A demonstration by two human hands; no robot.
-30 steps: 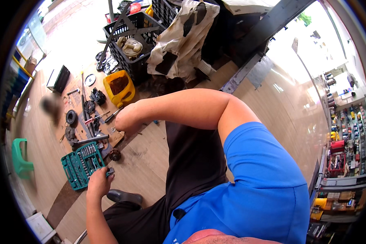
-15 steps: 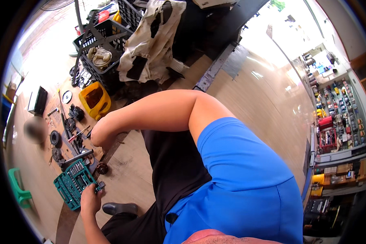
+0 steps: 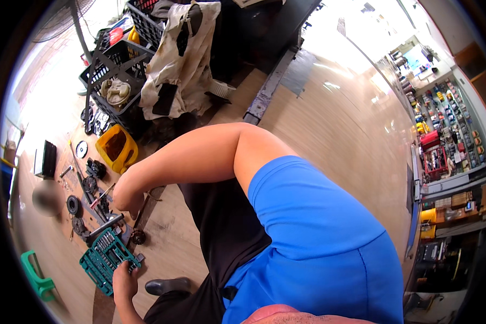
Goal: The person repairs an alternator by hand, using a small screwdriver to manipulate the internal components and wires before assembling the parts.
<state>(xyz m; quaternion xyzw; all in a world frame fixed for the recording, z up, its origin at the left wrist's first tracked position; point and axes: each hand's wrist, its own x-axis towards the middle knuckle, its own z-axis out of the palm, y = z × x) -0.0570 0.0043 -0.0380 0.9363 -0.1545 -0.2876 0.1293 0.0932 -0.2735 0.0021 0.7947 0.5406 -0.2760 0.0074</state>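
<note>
My left hand (image 3: 125, 281) is at the near edge of an open green socket set case (image 3: 103, 254), its fingers closed on the rim. Rows of metal sockets lie inside. Bent across the view, my right arm ends with the right hand (image 3: 127, 193) low over the spread of tools; its fingers are hidden behind the back of the hand. Beside it lies a thin tool with a red part (image 3: 96, 203). A metal bar (image 3: 107, 224) rests between that hand and the case, and a dark round part (image 3: 138, 236) sits right of the case.
Beyond my right hand stands a cut-open yellow jug (image 3: 117, 149), with black crates (image 3: 119, 102) and a stained cloth (image 3: 181, 70) behind. Black rings (image 3: 73, 204) and other parts lie on a board. A green stool (image 3: 38, 278) is at left; stocked shelves (image 3: 448, 124) at far right.
The view has shifted, so the tools and case appear lower. My left hand stays at the case and my right hand stays over the tools.
</note>
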